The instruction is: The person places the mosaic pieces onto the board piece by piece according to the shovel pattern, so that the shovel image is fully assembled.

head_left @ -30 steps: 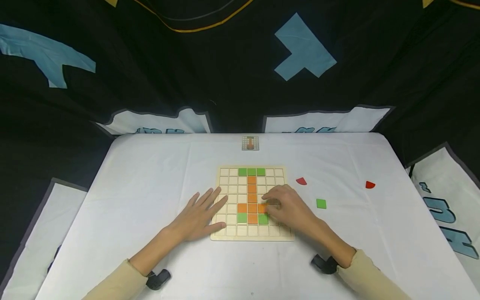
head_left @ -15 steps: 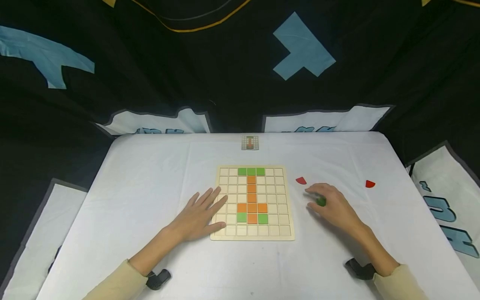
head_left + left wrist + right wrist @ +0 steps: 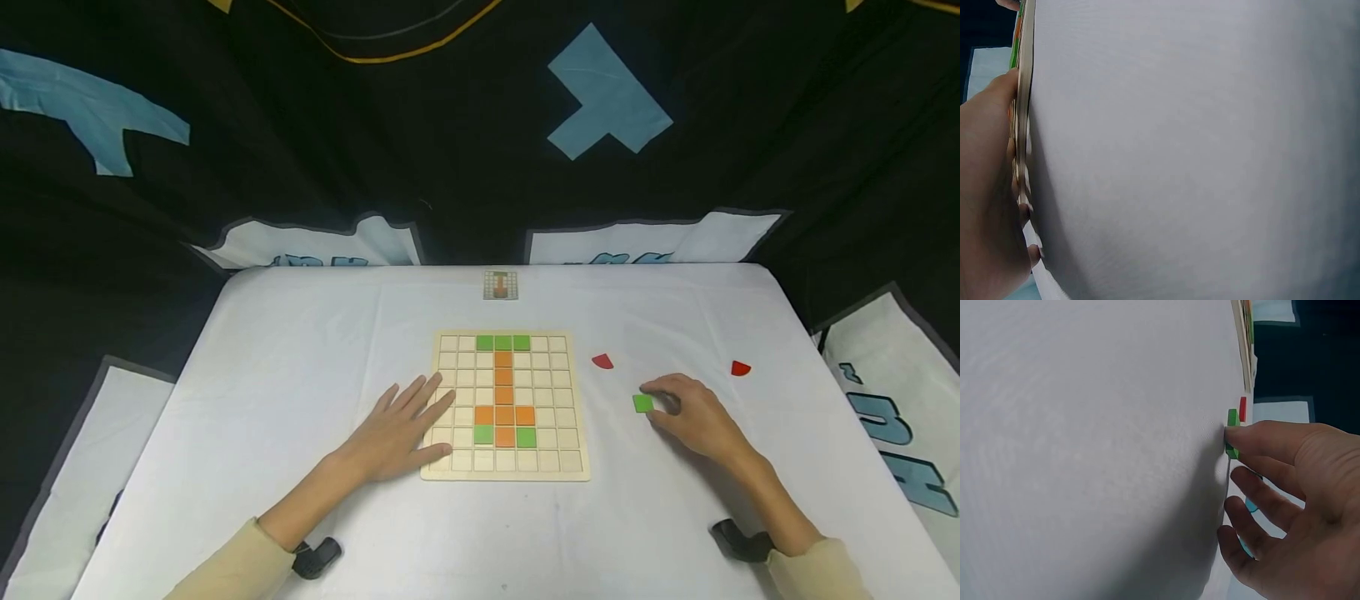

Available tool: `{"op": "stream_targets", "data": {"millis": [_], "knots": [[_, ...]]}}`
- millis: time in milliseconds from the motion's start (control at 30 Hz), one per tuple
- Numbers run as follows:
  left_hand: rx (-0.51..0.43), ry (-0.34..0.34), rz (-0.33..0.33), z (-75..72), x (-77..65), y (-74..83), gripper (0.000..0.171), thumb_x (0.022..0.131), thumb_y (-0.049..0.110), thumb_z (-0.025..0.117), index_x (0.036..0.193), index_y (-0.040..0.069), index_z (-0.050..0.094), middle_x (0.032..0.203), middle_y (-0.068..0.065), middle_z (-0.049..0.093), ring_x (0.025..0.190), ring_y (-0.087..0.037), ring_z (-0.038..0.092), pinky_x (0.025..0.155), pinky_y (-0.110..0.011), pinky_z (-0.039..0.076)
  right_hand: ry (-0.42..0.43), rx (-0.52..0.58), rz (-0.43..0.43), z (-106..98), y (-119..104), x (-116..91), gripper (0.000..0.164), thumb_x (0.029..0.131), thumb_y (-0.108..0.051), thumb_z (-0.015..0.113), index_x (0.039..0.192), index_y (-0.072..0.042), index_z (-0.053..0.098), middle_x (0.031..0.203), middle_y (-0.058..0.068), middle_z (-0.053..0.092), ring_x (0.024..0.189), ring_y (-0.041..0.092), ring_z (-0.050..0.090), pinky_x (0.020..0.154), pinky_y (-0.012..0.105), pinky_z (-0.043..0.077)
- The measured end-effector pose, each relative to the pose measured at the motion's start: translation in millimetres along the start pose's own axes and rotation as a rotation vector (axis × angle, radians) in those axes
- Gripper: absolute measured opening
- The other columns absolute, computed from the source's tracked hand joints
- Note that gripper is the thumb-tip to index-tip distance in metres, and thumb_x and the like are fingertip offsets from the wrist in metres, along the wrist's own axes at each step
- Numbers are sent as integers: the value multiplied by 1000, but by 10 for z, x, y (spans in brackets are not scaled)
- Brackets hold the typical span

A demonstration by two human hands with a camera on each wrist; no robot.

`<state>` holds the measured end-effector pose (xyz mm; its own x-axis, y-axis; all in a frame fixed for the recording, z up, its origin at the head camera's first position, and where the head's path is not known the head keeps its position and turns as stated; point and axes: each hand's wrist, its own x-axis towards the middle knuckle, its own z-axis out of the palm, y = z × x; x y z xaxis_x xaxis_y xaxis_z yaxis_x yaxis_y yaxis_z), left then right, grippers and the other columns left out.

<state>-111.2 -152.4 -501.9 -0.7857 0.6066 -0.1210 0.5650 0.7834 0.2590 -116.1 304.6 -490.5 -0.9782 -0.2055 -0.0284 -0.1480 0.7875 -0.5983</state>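
A square wooden grid board (image 3: 558,462) lies on the white table, with green and orange square tiles in some of its cells. My left hand (image 3: 393,435) rests with spread, straight fingers on the board's left edge. To the right of the board, my right hand (image 3: 696,418) pinches a loose green square tile (image 3: 642,403) at its right side between thumb and index finger. In the right wrist view the thumb covers part of this green tile (image 3: 1232,417), while the other fingers curl loosely beneath it.
One red rounded wedge piece (image 3: 602,362) lies between the board and my right hand; another red wedge (image 3: 740,368) lies farther right. A small pattern card (image 3: 500,286) sits near the table's far edge. Black curtains (image 3: 450,167) hang behind the table.
My right hand has left an orange tile on the board and moved right to the loose green tile, first covering it, now at its right side. The left hand stays put.
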Motion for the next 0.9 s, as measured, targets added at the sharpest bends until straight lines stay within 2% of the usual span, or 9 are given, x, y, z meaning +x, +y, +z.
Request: {"op": "stream_targets", "data": {"millis": [533, 733, 900], "knots": [[1, 10, 1, 4, -3, -3, 77, 100, 61, 44, 160, 16, 26, 166, -12, 9, 151, -34, 10, 118, -58, 9, 30, -24, -30, 42, -30, 30, 24, 84, -1, 73, 107, 2, 73, 109, 17, 69, 108, 39, 60, 95, 57, 47], [3, 1, 0, 2, -3, -3, 77, 100, 62, 43, 160, 17, 25, 166, -11, 9, 151, -33, 9, 118, -57, 8, 20, -31, -64, 81, -33, 60, 27, 84, -2, 74, 110, 2, 72, 111, 16, 69, 107, 37, 61, 94, 55, 48], [1, -3, -1, -1, -4, -3, 78, 100, 62, 43, 160, 17, 24, 166, -11, 9, 151, -33, 8, 118, -57, 7, 27, -19, -60, 115, -95, 74, 28, 83, -2, 75, 110, 1, 73, 109, 15, 69, 105, 35, 61, 94, 55, 48]]}}
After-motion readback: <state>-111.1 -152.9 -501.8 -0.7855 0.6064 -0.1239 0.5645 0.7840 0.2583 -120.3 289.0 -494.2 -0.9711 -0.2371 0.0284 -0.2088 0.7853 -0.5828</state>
